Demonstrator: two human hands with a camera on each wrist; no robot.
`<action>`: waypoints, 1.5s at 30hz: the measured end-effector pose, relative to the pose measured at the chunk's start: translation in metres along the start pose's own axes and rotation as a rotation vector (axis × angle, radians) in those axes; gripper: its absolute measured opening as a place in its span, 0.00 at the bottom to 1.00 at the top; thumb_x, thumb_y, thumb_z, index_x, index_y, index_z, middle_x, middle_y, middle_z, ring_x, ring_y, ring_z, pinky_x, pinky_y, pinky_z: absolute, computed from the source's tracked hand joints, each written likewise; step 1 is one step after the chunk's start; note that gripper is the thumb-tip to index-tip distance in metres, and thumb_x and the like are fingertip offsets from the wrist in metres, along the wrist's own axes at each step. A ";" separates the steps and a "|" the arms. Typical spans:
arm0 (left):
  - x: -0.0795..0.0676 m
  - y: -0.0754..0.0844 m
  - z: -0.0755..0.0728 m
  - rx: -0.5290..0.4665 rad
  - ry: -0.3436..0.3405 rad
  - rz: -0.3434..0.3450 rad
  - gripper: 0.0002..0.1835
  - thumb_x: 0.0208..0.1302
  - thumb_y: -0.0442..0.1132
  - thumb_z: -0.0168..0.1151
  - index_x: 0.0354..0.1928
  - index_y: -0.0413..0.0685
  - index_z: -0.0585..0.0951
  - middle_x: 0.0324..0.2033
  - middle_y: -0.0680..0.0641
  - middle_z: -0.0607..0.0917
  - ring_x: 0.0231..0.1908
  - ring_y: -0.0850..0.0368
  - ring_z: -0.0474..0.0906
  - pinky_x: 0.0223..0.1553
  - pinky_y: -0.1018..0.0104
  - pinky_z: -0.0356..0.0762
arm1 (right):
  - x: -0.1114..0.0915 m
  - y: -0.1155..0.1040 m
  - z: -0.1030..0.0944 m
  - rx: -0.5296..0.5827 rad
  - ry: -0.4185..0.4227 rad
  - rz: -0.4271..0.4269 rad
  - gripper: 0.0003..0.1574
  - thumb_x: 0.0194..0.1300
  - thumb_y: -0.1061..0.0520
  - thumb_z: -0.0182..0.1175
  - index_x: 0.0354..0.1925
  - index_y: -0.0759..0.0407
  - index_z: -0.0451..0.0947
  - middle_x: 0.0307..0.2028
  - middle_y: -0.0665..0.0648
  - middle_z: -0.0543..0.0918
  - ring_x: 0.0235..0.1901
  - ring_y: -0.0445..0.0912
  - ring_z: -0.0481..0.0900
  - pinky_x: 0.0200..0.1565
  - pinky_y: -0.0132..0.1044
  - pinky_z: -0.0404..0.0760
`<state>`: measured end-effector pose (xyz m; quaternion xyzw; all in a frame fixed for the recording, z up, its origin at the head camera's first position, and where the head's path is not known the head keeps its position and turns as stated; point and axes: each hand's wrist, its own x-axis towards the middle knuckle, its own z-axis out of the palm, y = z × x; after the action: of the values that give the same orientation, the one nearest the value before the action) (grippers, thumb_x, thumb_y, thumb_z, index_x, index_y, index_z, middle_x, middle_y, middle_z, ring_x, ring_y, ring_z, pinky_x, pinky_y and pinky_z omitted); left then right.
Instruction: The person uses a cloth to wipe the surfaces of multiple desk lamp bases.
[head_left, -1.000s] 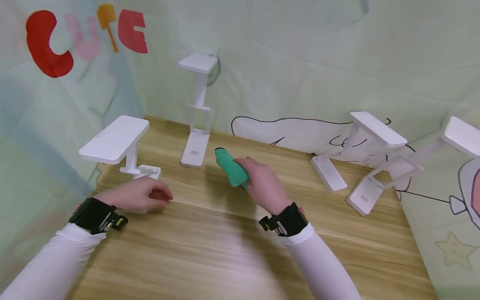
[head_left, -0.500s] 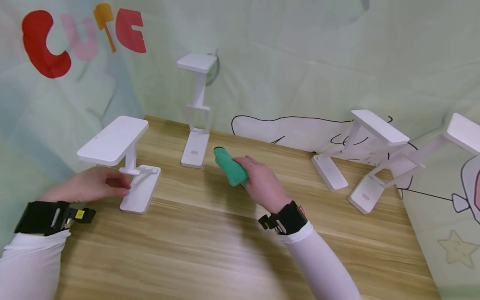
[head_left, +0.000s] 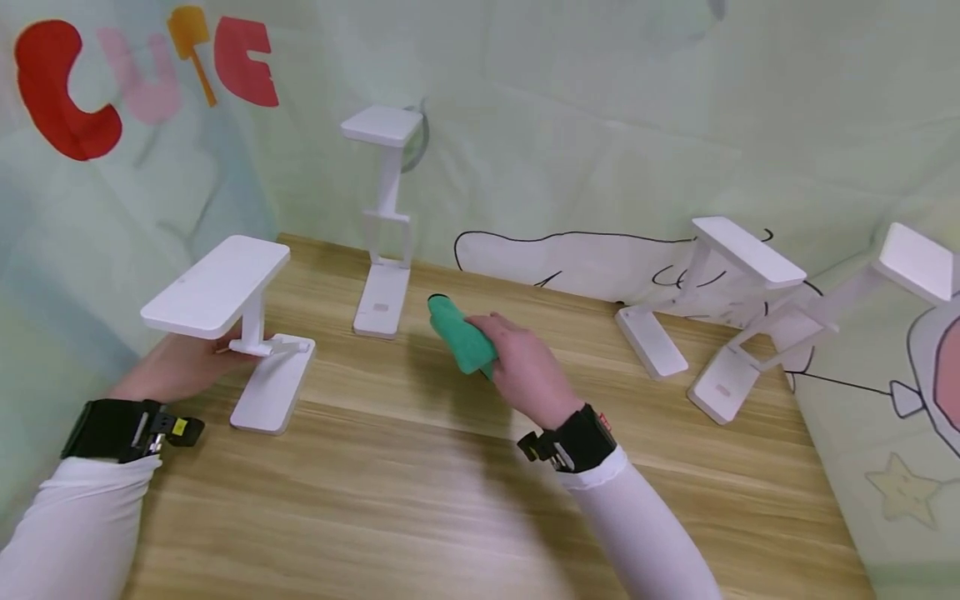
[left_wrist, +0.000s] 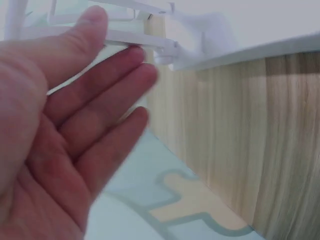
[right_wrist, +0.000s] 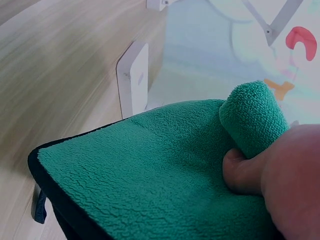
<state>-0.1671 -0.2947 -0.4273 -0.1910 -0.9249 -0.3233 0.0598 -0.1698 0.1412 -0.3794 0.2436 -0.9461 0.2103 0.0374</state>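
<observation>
At the left, a white folding desk lamp (head_left: 273, 383) stands on the wooden table with its flat head raised. My left hand (head_left: 176, 362) is behind and below that head, at the lamp's arm. In the left wrist view the thumb (left_wrist: 82, 37) lies across the lamp arm (left_wrist: 137, 39), and the fingers are bent on its other side; the index fingertip is hidden. My right hand (head_left: 528, 367) grips a folded green cloth (head_left: 461, 337) above the table's middle. In the right wrist view the thumb presses into the fluffy cloth (right_wrist: 150, 165), which has a dark edging.
A second white desk lamp (head_left: 381, 300) stands at the back left. Two more lamps, one (head_left: 651, 342) by the back wall and one (head_left: 723, 385) nearer the right edge, stand on the wooden table (head_left: 420, 500). Printed fabric (head_left: 585, 150) hangs behind and at both sides.
My left hand has gone from in front of the left lamp, around its left side, to its arm behind the head. The right hand holds the green cloth in the same place.
</observation>
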 end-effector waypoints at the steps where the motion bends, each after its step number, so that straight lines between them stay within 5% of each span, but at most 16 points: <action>1: 0.001 0.000 0.001 -0.004 -0.001 0.012 0.20 0.57 0.32 0.72 0.50 0.42 0.76 0.39 0.46 0.80 0.40 0.52 0.74 0.39 0.72 0.71 | 0.000 0.001 -0.001 -0.003 0.000 0.006 0.42 0.55 0.79 0.54 0.66 0.53 0.71 0.60 0.61 0.78 0.63 0.53 0.69 0.58 0.53 0.75; 9: 0.006 0.004 0.007 -0.051 -0.007 0.092 0.23 0.56 0.26 0.71 0.55 0.43 0.81 0.47 0.43 0.82 0.44 0.62 0.71 0.41 0.86 0.66 | -0.003 0.004 -0.006 -0.011 -0.007 0.026 0.42 0.55 0.79 0.53 0.66 0.53 0.71 0.60 0.60 0.78 0.64 0.52 0.68 0.59 0.51 0.74; 18: 0.016 0.012 0.024 -0.060 0.132 0.161 0.19 0.47 0.27 0.77 0.41 0.46 0.80 0.31 0.54 0.78 0.32 0.64 0.69 0.33 0.77 0.67 | -0.007 0.013 -0.012 -0.018 0.009 0.042 0.43 0.55 0.78 0.54 0.66 0.54 0.70 0.61 0.61 0.77 0.63 0.53 0.68 0.59 0.52 0.74; 30: 0.041 0.036 0.063 -0.193 0.070 0.245 0.14 0.49 0.24 0.74 0.35 0.44 0.81 0.28 0.52 0.83 0.28 0.61 0.76 0.30 0.78 0.74 | -0.022 0.028 -0.024 -0.010 0.033 0.079 0.43 0.55 0.78 0.55 0.67 0.55 0.69 0.62 0.61 0.76 0.62 0.52 0.69 0.59 0.51 0.74; 37: 0.063 0.054 0.094 -0.154 0.078 0.339 0.14 0.48 0.25 0.75 0.29 0.50 0.82 0.27 0.55 0.82 0.31 0.60 0.74 0.30 0.65 0.77 | -0.031 0.038 -0.030 0.003 0.050 0.090 0.43 0.54 0.78 0.54 0.67 0.55 0.69 0.58 0.54 0.77 0.46 0.47 0.76 0.48 0.48 0.80; 45: 0.090 0.083 0.118 -0.039 0.003 0.372 0.07 0.56 0.32 0.73 0.32 0.53 0.84 0.29 0.54 0.82 0.30 0.56 0.74 0.28 0.59 0.77 | -0.038 0.046 -0.040 -0.024 0.060 0.111 0.43 0.52 0.79 0.52 0.67 0.56 0.69 0.55 0.53 0.78 0.44 0.47 0.76 0.47 0.48 0.80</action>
<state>-0.2159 -0.1329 -0.4510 -0.3595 -0.8670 -0.3248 0.1163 -0.1595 0.2107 -0.3674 0.1839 -0.9590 0.2079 0.0572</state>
